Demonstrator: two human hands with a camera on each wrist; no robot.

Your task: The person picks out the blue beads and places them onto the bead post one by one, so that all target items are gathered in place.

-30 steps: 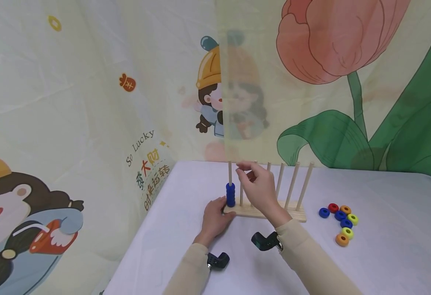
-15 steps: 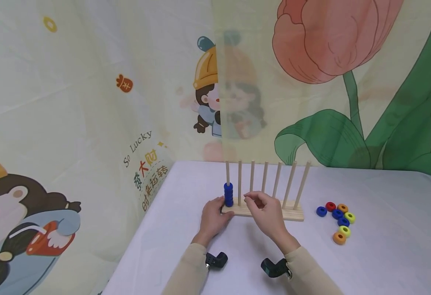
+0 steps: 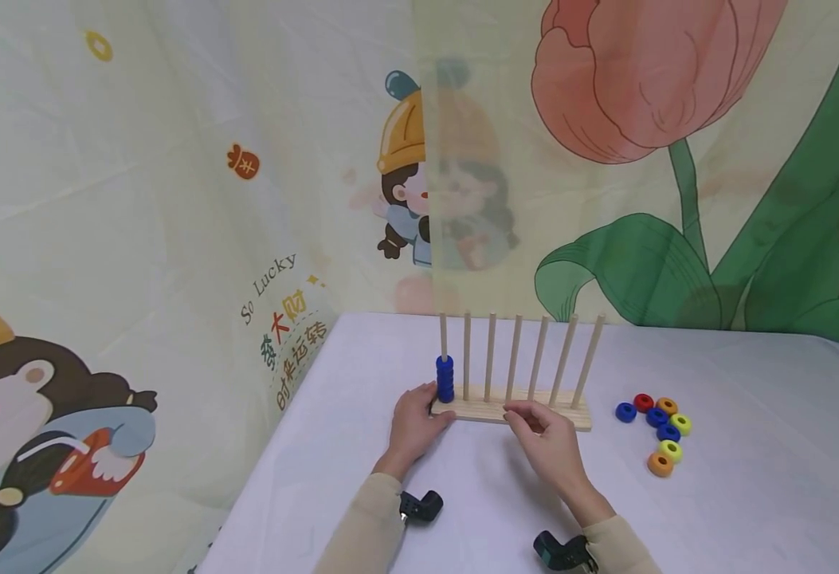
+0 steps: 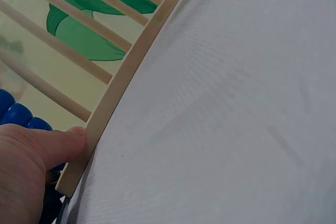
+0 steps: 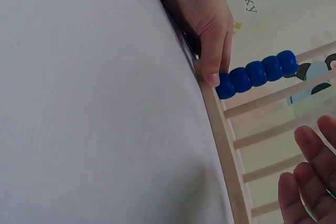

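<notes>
A wooden peg rack (image 3: pixel 472 408) with several upright pegs stands on the table in the head view. Blue beads (image 3: pixel 444 379) are stacked on its leftmost peg, and the other pegs are bare. My left hand (image 3: pixel 413 418) grips the left end of the rack's base. Its thumb lies on the front edge of the base in the left wrist view. My right hand (image 3: pixel 551 446) hovers in front of the base, right of the middle. In the right wrist view its fingers (image 5: pixel 312 187) are loosely bent and hold nothing.
To the right of the rack lie loose beads: red (image 3: pixel 643 402), blue (image 3: pixel 625 412), orange (image 3: pixel 660 465) and yellow (image 3: pixel 680 423), several in all. A white cloth (image 3: pixel 763 486) covers the table. Printed curtains (image 3: pixel 283 159) hang behind and to the left.
My right hand has come down from near the peg tops on the left and moved right, toward the front of the base. My left hand stays on the rack.
</notes>
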